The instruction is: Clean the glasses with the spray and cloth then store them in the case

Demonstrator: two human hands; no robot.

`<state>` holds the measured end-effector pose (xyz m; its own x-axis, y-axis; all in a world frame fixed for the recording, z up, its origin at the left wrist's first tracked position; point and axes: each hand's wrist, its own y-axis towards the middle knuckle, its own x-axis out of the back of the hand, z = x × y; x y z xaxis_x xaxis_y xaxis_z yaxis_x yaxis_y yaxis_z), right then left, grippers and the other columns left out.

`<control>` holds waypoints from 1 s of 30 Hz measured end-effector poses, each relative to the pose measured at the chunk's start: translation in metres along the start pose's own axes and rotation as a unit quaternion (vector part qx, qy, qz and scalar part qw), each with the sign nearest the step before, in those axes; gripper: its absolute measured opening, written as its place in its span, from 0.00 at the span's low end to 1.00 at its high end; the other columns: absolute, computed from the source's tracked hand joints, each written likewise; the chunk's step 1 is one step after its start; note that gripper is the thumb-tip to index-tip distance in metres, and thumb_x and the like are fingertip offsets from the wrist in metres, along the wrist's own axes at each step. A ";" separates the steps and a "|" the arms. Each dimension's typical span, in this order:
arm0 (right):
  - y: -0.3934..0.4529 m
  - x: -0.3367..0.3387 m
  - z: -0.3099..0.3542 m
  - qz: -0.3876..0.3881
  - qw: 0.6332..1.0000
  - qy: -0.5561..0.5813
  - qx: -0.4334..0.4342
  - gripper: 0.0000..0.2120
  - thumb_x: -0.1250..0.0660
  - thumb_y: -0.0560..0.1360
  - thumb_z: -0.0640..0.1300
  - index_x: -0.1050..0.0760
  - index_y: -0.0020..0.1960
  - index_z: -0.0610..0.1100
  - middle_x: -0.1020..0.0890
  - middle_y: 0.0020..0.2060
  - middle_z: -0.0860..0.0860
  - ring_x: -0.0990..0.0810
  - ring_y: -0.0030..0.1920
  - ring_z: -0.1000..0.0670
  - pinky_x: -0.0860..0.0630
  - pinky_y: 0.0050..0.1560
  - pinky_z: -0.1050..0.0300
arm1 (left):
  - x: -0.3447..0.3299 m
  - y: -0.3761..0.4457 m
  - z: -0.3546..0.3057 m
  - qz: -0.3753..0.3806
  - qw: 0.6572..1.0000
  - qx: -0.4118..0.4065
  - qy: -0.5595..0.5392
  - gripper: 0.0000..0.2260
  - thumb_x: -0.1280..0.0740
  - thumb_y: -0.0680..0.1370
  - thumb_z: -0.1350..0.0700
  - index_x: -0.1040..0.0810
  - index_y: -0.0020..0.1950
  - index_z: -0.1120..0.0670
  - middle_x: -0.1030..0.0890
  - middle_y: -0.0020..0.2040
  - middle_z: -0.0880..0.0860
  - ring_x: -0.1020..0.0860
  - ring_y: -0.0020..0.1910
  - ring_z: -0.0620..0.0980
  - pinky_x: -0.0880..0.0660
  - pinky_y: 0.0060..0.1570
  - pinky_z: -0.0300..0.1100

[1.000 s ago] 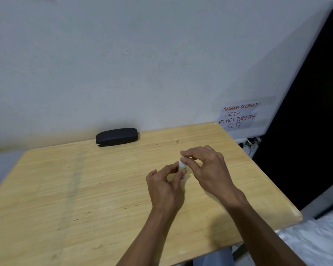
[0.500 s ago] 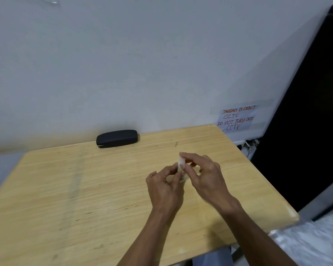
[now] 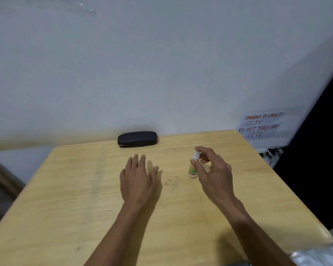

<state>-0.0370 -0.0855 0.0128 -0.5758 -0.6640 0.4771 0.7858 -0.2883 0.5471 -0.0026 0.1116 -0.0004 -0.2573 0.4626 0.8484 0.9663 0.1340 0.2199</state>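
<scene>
your right hand (image 3: 212,169) pinches the small spray bottle (image 3: 193,167) between the thumb and the forefinger, with the forefinger curved over its white cap. the bottle stands upright, its green-labelled body just above or on the wooden surface (image 3: 65,198); you cannot tell from this view whether its base touches the wood. your left hand (image 3: 137,178) lies released and flat, palm down, fingers straight and slightly spread, near the middle of the surface and to the left of the bottle, apart from it. faint pencilled marks (image 3: 173,184) sit on the wood between your two hands. the black glasses case (image 3: 137,139) lies closed at the far edge of the surface, against the pale wall (image 3: 161,64), well apart from both hands. a handwritten paper notice (image 3: 260,124) in red and dark letters is fixed to the wall at the far right corner, beyond the surface. a dark opening (image 3: 319,150) fills the right side of the view.
</scene>
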 end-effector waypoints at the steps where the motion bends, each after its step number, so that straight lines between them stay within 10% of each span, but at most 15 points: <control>1: 0.007 -0.006 0.002 -0.002 1.000 0.003 -0.004 0.16 0.27 0.76 0.46 0.23 0.62 0.55 0.16 0.46 0.52 0.18 0.46 0.51 0.20 0.41 0.49 | -0.002 0.007 0.008 0.020 0.999 0.000 0.031 0.29 0.47 0.79 0.38 0.41 0.78 0.49 0.41 0.80 0.50 0.47 0.79 0.50 0.45 0.77 0.53; 30: 0.120 -0.100 -0.021 0.068 0.997 -0.032 -0.033 0.16 0.37 0.81 0.52 0.34 0.68 0.56 0.16 0.54 0.51 0.20 0.47 0.52 0.31 0.36 0.61 | -0.009 0.015 0.024 0.106 0.988 -0.023 0.111 0.34 0.58 0.78 0.34 0.48 0.80 0.50 0.49 0.81 0.54 0.56 0.80 0.53 0.55 0.77 0.58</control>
<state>0.1196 -0.0685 0.0166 -0.4742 -0.6550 0.5883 0.8698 -0.2449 0.4283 0.0136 0.1305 -0.0159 -0.0450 0.2725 0.9611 0.9990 0.0125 0.0432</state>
